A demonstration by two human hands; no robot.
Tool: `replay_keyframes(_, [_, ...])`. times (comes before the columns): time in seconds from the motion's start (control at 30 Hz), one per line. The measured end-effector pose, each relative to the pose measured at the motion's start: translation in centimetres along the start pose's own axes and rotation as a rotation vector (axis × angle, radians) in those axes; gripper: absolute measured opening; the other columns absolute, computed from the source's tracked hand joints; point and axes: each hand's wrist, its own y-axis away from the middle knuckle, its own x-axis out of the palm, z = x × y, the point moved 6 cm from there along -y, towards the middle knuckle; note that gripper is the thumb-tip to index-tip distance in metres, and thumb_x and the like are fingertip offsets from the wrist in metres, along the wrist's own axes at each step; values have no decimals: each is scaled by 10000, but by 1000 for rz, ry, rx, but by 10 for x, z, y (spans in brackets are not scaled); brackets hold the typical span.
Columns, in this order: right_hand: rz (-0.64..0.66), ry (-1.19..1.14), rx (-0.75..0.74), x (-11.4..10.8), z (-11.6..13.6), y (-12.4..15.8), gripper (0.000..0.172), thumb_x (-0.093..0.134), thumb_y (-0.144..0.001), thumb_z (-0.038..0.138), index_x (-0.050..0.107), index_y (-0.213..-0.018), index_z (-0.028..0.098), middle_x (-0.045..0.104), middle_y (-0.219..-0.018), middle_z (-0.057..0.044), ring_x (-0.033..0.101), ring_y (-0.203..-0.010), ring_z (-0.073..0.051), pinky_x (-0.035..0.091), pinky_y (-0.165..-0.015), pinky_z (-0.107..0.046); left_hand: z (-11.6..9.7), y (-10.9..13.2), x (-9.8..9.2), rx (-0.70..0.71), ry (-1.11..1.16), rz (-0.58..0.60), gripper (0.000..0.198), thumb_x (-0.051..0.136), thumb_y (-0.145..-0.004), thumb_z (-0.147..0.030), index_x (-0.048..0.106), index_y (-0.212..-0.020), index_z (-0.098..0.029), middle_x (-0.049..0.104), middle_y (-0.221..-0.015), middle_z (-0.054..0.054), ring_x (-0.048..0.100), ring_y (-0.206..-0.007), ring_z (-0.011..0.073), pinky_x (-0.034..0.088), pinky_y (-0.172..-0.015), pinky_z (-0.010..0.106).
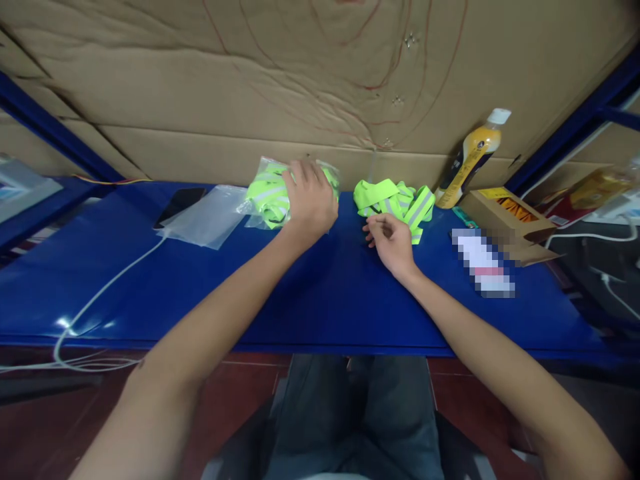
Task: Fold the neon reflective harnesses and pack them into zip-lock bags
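My left hand (313, 200) lies over a clear plastic bag with neon-yellow reflective straps (270, 197) in it, fingers bent around its top. The bag shows on both sides of the hand; its middle is covered. To the right, a loose pile of neon-yellow straps with silver-grey stripes (395, 199) lies on the blue table. Just at its front edge is my right hand (393, 243), with loosely bent fingers, some spaced apart, and nothing visible in them. Left of the filled bag lies a flat clear plastic bag (207, 217).
A dark phone (180, 205) is partly under the flat bag. A white cable (113, 283) runs off the blue table (330, 300) at the left. At right stand a yellow-and-black bottle (470, 160) and an open cardboard box (505, 220), behind a blurred-out object (483, 263). Cardboard (175, 100) backs the table.
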Motion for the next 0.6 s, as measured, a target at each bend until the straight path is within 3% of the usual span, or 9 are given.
replay_keyframes(0.07, [-21,160,-115,-5,10,1,224,665,-929,418,704,-992,206,749,-870,-35,628,-647,-144,565,-655,-324,-10,5,3,125,-67,-1,784,585,-988,-252,367,-1656,94,276,-1763,370,122,-1706,510,65,-1365,709])
replay_keyframes(0.17, [-97,423,-347,-14,34,3,216,605,-967,338,714,-1069,182,725,-964,-76,631,-698,-174,589,-754,-382,-12,18,20,289,-96,124,782,556,-1016,-286,378,-1621,177,290,-1738,404,145,-1702,509,108,-1383,655])
replay_keyframes(0.27, [-223,726,-529,-25,54,1,385,627,-977,352,683,-1293,140,666,-1235,-187,672,-1128,-306,561,-1032,-494,-4,25,37,300,-96,186,822,550,-1044,-348,354,-1618,208,259,-1733,429,202,-1686,520,199,-1375,615])
replay_keyframes(0.33, [-232,953,-509,-29,56,-7,661,732,-930,435,579,-1484,107,595,-1424,-253,562,-1361,-409,466,-1166,-595,0,27,44,274,-95,158,851,549,-1055,-380,327,-1635,202,240,-1740,429,190,-1686,527,195,-1375,618])
replay_keyframes(0.4, [-161,1150,-414,-30,50,-18,887,828,-865,510,505,-1563,68,578,-1484,-295,529,-1386,-482,430,-1168,-659,3,27,49,245,-71,130,861,546,-1058,-401,326,-1636,198,244,-1736,432,187,-1688,526,194,-1373,633])
replay_keyframes(0.5, [-27,1271,-331,-27,45,-36,795,859,-857,502,594,-1452,46,681,-1369,-294,578,-1310,-492,457,-1113,-648,4,27,50,237,3,90,868,552,-1053,-422,342,-1630,192,246,-1737,429,157,-1697,520,163,-1378,657])
replay_keyframes(0.6, [-11,1137,-247,-32,58,-59,664,894,-817,536,706,-1275,94,762,-1206,-236,656,-1160,-434,522,-1030,-578,1,21,38,311,95,27,900,579,-1045,-486,346,-1660,129,221,-1771,389,97,-1709,514,121,-1381,672])
